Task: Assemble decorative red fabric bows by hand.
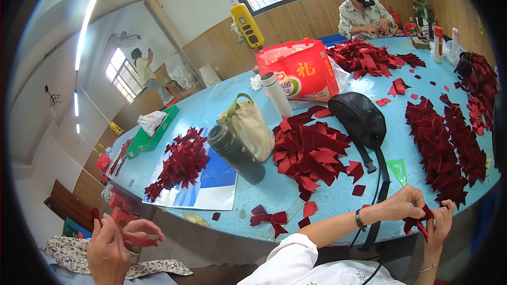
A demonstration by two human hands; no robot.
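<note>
My left hand (402, 206), a dark band at its wrist, reaches across from the lower middle. Its fingertips are pinched on a dark red velvet ribbon bow (417, 222) at the table's front right edge. My right hand (439, 228), with a thin bracelet, comes up from below and grips the same bow from its other side. My fingers cover part of the bow. Just beyond them lie long rows of dark red bows (434, 148) and a green triangle ruler (397, 171). Further left, a single finished-looking bow (270, 219) lies near the edge.
A co-worker's hands (111, 248) hold a red ribbon strip at lower left. On the blue table (322, 221) stand a dark thermos (236, 153), cloth bag (251, 126), white bottle (277, 95) and red gift bag (303, 71). A black waist bag (359, 119) trails its strap over the edge.
</note>
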